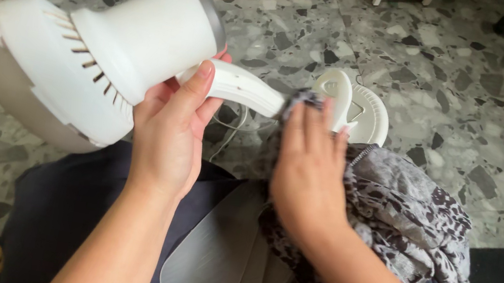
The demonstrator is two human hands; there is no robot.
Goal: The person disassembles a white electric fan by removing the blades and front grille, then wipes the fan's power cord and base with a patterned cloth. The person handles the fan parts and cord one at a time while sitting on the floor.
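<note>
Left hand: our left hand (166,140) was closed around the white fan body (117,45) where the motor housing met its neck, thumb lying up along the neck and fingers wrapped behind it.

Right hand: our right hand (309,169) pressed a grey patterned cloth (404,217) against the far end of the neck, fingers flat and together over the fabric; it gripped the cloth rather than the fan.

Fan body: it was held up off the lap, tilted, with the round slotted rear guard (37,66) at the left and the smooth motor housing pointing up and to the right. The neck ran rightward from under our left thumb to the loop-shaped white handle (336,94).

Cloth: bunched, one end at the neck under our right fingers, the rest draped down over our right forearm and lap.

Behind the handle: a round white ribbed part (371,114) stood just beyond the handle; we could not tell whether it touched it.

Lap: translucent grey fan blades (218,253) lay on our dark clothing, between and below our two forearms.

Floor: speckled grey terrazzo floor (483,85) lay all around, with a thin white cord (230,131) trailing below the neck.
</note>
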